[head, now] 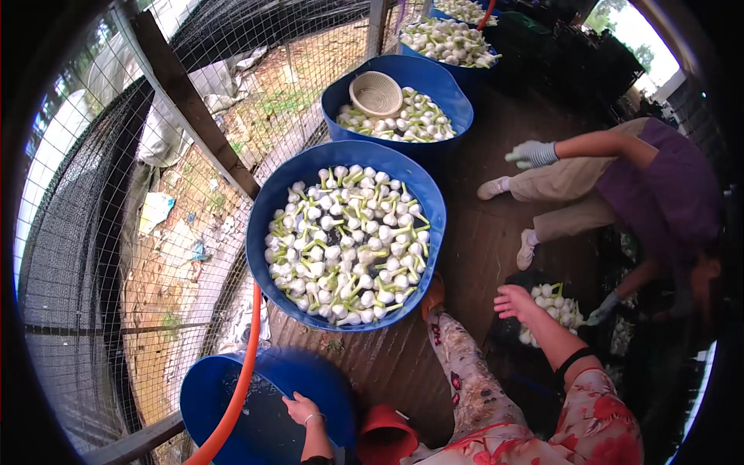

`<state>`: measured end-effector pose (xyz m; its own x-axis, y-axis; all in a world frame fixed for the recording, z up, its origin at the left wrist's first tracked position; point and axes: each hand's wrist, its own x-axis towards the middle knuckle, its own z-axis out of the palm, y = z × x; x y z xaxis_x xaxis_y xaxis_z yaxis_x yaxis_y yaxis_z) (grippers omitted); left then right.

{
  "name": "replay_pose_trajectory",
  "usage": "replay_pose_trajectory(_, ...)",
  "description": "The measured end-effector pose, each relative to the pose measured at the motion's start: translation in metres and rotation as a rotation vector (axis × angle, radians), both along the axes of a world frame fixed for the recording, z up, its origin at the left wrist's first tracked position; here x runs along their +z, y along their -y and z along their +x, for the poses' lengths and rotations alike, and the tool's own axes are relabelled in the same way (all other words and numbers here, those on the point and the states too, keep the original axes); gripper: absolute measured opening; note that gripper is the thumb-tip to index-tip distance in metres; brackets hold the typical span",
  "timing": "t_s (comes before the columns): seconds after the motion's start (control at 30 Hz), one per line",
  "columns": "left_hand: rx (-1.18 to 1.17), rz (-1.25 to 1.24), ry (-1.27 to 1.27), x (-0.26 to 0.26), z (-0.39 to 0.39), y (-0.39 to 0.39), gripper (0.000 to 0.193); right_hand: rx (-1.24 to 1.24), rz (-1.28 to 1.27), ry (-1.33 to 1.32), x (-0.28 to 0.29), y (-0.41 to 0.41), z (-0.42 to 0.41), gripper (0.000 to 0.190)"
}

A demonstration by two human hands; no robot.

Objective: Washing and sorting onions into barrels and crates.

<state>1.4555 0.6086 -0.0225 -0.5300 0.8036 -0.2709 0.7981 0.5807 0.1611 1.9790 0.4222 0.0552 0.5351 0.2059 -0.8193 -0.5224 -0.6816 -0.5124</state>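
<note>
My left hand [303,408], a bracelet at its wrist, is at the rim of a blue tub [197,378] at the lower left. Its fingers are curled there; whether they grip the rim is unclear. Dark water shows inside this tub. My right hand [514,303] is held out to the right with fingers apart and nothing in it, beside a dark crate of garlic bulbs [555,305]. In the middle stands a large blue tub [256,232], where many garlic bulbs with green stems [349,250] float in water.
An orange hose [247,372] crosses the near tub. A red bucket [386,436] stands beside it. Farther tubs hold garlic, one with a beige plastic basket [376,94]. A co-worker's gloved hands [533,154] are at the right. Wire mesh fencing [192,279] runs along the left.
</note>
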Motion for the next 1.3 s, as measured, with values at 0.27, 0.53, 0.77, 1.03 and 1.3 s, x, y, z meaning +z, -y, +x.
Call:
replay_pose_trajectory(0.27, 0.075, 0.064, 0.044, -0.001, 0.019, 0.003, 0.057, 0.177, 0.449, 0.487, -0.033, -0.398, 0.231, 0.018)
replay_pose_trajectory(0.53, 0.361, -0.104, -0.273, -0.016, 0.038, -0.014, 0.059, 0.774, 0.061, 0.852, -0.176, -0.536, 0.388, 0.044)
replay_pose_trajectory(0.77, 0.400, -0.098, -0.317, -0.055, 0.007, 0.007, 0.068, 1.179, -0.297, 0.892, -0.218, -0.597, 0.405, 0.070)
replay_pose_trajectory(1.03, 0.405, -0.159, -0.305, -0.047, -0.023, 0.017, 0.077, 1.575, -0.372, 0.709, -0.254, -0.603, 0.459, 0.090)
replay_pose_trajectory(1.3, 0.386, -0.269, -0.326, -0.044, -0.029, 0.031, 0.083, 1.818, -0.605, 0.612, -0.211, -0.627, 0.451, 0.097)
